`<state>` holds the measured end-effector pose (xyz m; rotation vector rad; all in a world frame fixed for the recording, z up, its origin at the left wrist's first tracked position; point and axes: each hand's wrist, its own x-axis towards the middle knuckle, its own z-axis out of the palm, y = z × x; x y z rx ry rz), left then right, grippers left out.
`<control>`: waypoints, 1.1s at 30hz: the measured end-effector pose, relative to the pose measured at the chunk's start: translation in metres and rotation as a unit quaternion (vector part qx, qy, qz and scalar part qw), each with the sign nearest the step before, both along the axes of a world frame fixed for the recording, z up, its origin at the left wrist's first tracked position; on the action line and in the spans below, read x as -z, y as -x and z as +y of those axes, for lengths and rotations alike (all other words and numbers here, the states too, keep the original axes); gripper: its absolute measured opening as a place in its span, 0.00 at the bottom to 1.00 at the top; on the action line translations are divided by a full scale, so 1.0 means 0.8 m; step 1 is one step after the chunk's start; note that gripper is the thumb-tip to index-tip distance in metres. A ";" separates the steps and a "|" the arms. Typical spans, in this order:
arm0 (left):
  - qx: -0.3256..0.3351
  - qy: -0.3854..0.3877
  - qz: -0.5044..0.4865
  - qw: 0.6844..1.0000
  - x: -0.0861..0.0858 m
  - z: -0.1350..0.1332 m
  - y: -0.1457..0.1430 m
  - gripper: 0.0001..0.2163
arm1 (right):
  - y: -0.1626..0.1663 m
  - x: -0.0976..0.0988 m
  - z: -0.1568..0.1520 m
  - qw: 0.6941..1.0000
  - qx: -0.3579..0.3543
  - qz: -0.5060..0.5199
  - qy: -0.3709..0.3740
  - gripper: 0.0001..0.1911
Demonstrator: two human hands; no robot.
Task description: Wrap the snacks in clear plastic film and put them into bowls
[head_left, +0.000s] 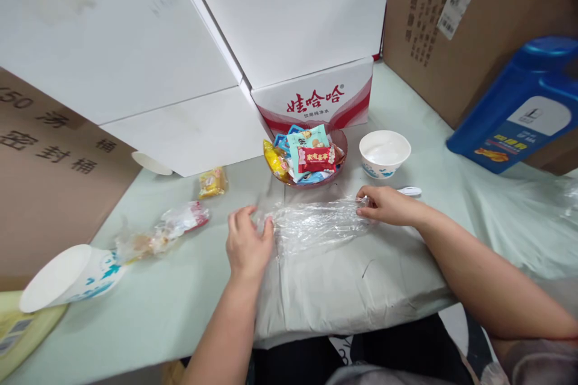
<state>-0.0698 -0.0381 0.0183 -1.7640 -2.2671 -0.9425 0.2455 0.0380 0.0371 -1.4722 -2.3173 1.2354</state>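
Observation:
A crinkled clear plastic bag or sheet [318, 225] lies stretched flat on the table in front of me. My left hand [246, 243] is at its left end, with the plastic's edge between curled fingers and thumb. At the opposite end, my right hand [388, 204] pinches the plastic between thumb and fingers. Just beyond the plastic stands a reddish clear bowl [339, 150] heaped with wrapped snacks, a red packet [316, 158] on top. A white paper bowl [385, 153] with a blue pattern is upright beyond my right hand. Near that hand lies a white plastic utensil [410, 191], partly hidden.
To the left are a yellow wrapped snack [212, 183], crumpled wrappers [165, 231] and a tipped paper bowl [74, 277]. White boxes [316, 96] line the back. A blue bottle [519, 108] and a brown carton [415, 30] stand at right. A green cloth [180, 307] covers the table.

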 end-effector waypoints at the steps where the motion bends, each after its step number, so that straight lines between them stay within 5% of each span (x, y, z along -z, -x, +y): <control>1: 0.019 -0.064 0.031 0.997 0.001 -0.003 -0.005 0.12 | 0.001 0.000 -0.001 1.000 0.000 -0.003 -0.002 0.10; 4: 0.192 -0.122 0.092 0.969 0.007 -0.008 -0.020 0.05 | 0.002 -0.001 -0.002 1.000 -0.009 -0.014 -0.017 0.07; 8: 0.440 0.046 0.129 0.887 0.016 -0.008 -0.041 0.13 | 0.004 0.000 -0.002 0.999 -0.014 -0.021 -0.037 0.09; 12: 0.525 0.147 0.133 0.828 0.016 -0.007 -0.049 0.20 | 0.008 0.002 -0.003 0.997 0.018 -0.014 -0.070 0.27; 15: 0.521 0.168 0.133 0.826 0.014 -0.009 -0.047 0.20 | 0.010 0.006 -0.003 0.995 0.029 -0.010 -0.098 0.34; 20: 0.481 0.153 0.119 0.855 0.015 -0.011 -0.042 0.22 | 0.008 0.011 -0.003 0.987 0.026 -0.039 -0.155 0.25; 26: 0.264 0.108 -0.009 0.958 0.024 0.005 -0.011 0.18 | 0.007 0.006 -0.009 0.969 -0.068 -0.119 -0.203 0.29; 29: 0.188 0.130 0.029 0.973 0.025 0.010 0.001 0.18 | 0.005 0.007 -0.010 0.961 -0.077 -0.137 -0.228 0.32; 33: 0.177 0.150 0.063 0.971 0.021 0.008 0.001 0.22 | 0.000 0.011 -0.010 0.947 -0.079 -0.159 -0.266 0.42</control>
